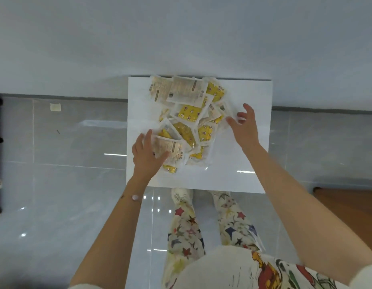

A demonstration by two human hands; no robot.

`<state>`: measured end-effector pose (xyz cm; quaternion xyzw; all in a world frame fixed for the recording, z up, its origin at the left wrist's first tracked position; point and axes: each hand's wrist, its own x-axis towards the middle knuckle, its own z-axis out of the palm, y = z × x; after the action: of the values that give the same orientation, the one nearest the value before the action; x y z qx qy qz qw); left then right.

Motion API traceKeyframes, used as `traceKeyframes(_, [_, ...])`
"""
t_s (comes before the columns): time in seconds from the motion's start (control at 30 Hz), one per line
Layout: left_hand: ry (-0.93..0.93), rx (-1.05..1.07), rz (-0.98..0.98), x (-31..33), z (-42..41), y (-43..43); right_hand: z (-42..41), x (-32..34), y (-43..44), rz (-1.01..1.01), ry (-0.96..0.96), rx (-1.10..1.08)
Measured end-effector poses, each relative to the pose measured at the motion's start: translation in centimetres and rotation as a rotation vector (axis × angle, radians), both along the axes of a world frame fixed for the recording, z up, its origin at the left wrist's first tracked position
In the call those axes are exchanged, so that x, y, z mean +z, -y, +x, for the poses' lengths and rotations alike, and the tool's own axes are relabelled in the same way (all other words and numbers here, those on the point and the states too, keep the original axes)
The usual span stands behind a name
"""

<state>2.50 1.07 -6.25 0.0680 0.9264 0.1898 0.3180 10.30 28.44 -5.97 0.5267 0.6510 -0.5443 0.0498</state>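
As packets (187,115) overlap, some hidden, left hand (147,157) gripping a packet (170,148), right hand (246,128) open.

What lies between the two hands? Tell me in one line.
In the head view, a heap of yellow and white packets fills the stretch between the left hand and the right hand, on the table.
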Motion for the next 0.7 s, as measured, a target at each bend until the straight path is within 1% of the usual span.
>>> traceKeyframes(0.07, [-0.029, 0.026, 0.003, 0.2, -0.1, -0.1, -0.7, -0.7, -0.2, -0.006, 0.016, 0.029])
traceKeyframes(0.23, [0.042, 0.192, 0.050, 0.9, 0.3, -1.5, -1.6, -0.8, -0.3, -0.104, 0.067, 0.075])
traceKeyframes(0.3, [0.055, 0.228, 0.060, 1.0, 0.4, -1.7, -1.6, -0.7, -0.3, -0.100, 0.102, 0.099])
traceKeyframes(0.4, [0.079, 0.287, 0.049, 1.2, 0.4, -1.7, -1.0, -0.7, -0.5, -0.112, 0.091, 0.109])
traceKeyframes(0.57, [0.148, 0.345, -0.007, 1.0, -0.2, -0.9, 2.3, -0.3, -1.1, -0.144, 0.058, -0.023])
traceKeyframes(0.63, [0.153, 0.356, -0.026, 1.2, -0.3, -0.4, 4.1, 0.0, -1.5, -0.120, 0.054, -0.088])
traceKeyframes(0.7, [0.147, 0.361, -0.009, 1.4, -0.3, 0.2, 5.8, 0.3, -1.7, -0.142, 0.037, -0.168])
